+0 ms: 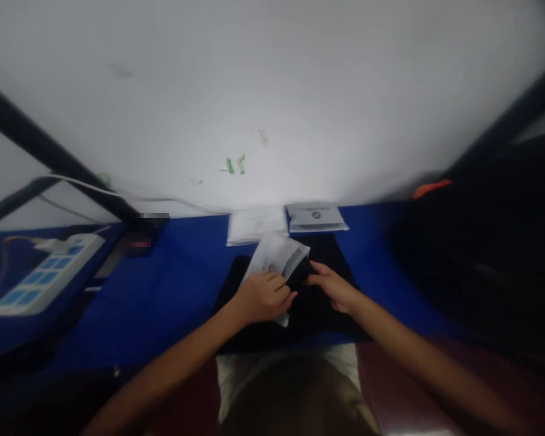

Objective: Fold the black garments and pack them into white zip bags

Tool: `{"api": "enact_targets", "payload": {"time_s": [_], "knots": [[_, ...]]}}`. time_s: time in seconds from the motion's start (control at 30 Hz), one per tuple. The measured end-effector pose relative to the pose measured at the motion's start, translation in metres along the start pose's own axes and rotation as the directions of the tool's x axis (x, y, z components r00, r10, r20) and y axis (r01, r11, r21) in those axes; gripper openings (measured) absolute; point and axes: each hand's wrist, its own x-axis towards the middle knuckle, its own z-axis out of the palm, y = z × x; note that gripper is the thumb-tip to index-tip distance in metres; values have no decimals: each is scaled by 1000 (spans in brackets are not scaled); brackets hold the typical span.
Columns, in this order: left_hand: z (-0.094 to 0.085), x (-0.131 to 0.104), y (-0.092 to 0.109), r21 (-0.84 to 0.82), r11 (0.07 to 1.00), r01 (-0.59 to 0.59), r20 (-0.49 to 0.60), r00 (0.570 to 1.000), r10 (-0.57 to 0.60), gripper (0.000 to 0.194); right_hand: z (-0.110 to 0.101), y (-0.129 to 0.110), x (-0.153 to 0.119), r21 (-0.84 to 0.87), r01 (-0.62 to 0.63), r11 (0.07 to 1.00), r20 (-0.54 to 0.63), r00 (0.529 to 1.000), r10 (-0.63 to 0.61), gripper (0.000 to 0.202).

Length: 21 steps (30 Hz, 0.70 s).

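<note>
A translucent white plastic bag [272, 253] is tilted over black cloth [254, 330] spread on the blue table. My left hand [264, 295] is closed on the bag's lower edge near its mouth. A folded black item [300, 274] sits partly in the bag's opening on the right. My right hand [333, 286] pinches the right end of that black item. Behind the bag lie a stack of white bags [254, 223] and, beside it, a printed bag [318, 217].
At the left of the blue table [163, 290] lies a white power strip [49, 272] with a plug in it. A cable runs along the wall. Dark frame bars rise on both sides. A large black mass [490, 254] fills the right, with an orange piece [431, 188] beside it.
</note>
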Motion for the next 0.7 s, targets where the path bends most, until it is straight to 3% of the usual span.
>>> {"api": "enact_targets", "payload": {"time_s": [0.07, 0.17, 0.27, 0.4, 0.53, 0.7], "knots": [[-4, -8, 1, -8, 999, 47, 150, 988, -45, 28, 1, 1, 1, 25, 24, 999, -17, 1000, -24, 49], [-10, -18, 4, -44, 994, 97, 401, 913, -71, 26, 3, 1, 3, 58, 28, 998, -48, 999, -25, 51], [-15, -21, 9, -86, 990, 110, 528, 848, -49, 32, 6, 1, 6, 113, 45, 993, -72, 997, -37, 52], [-20, -19, 14, -85, 989, 121, 552, 832, -54, 30, 10, 3, 9, 165, 97, 981, -73, 994, -86, 50], [-18, -14, 18, -63, 990, 129, 493, 866, -82, 14, 12, 11, 17, 71, 195, 978, -80, 979, -190, 56], [-9, -3, 23, -71, 997, 45, 409, 912, -12, 9, 20, 21, 29, -200, 439, 876, -119, 876, -467, 62]]}}
